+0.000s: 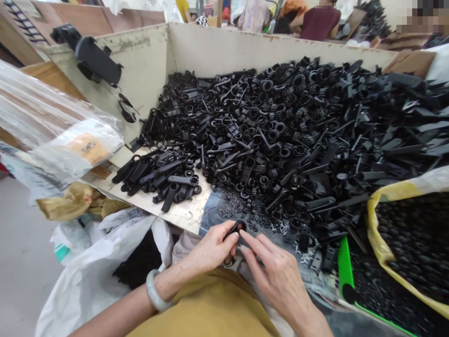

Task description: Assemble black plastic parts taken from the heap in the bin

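Observation:
Near the table's front edge, my left hand (214, 247) grips a black plastic part with a ring-shaped end (240, 225) between thumb and fingers. My right hand (275, 263) comes in from the other side, its index fingertip touching the ring. Its thumb and index finger are apart; whether a tiny piece sits under that fingertip cannot be made out. Just beyond the hands lie small black pieces (233, 203) and silver pins (307, 252). Several flat black handle-like parts with ring ends (157, 175) lie together at the left on the pale tabletop.
A large heap of black plastic parts (259, 126) fills the walled table. Its back wall (224, 51) is pale. A yellow-rimmed sack (380, 234) of dark round pieces and a green-edged tray (345, 264) stand right. A white sack (87, 271) is at lower left. People work behind.

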A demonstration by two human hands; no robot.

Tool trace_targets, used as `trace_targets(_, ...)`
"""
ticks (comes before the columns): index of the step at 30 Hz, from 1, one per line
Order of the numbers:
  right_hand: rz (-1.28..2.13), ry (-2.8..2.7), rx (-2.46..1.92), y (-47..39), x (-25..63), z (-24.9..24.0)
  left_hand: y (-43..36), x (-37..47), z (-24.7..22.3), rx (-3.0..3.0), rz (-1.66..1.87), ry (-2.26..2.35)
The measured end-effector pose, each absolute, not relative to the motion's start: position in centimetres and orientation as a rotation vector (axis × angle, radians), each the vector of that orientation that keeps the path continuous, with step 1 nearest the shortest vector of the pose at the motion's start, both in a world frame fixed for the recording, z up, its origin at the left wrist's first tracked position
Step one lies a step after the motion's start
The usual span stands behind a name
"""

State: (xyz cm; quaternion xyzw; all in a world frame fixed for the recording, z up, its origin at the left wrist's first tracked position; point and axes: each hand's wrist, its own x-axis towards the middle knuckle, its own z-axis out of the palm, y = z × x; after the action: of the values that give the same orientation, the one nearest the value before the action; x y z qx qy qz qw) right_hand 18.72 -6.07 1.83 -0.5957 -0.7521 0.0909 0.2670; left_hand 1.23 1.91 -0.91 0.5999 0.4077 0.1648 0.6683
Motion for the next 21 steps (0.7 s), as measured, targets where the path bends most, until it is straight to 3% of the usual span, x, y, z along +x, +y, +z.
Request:
trace_targets(3,0.397,-1.909,-1.61,-6.5,19.3,2.4,1.8,1.4,-1.0,1.274,0.399,0.904)
trace_targets(12,0.38,-1.935,-1.699,-6.9,18.7,-1.1,1.5,2.0,-0.1,1.072,0.374,0.907)
trace_targets(21,0.562,-1.831,-1.645,-6.2,18.8,-0.9,1.5,2.0,-0.2,1.05,0.368,0.911)
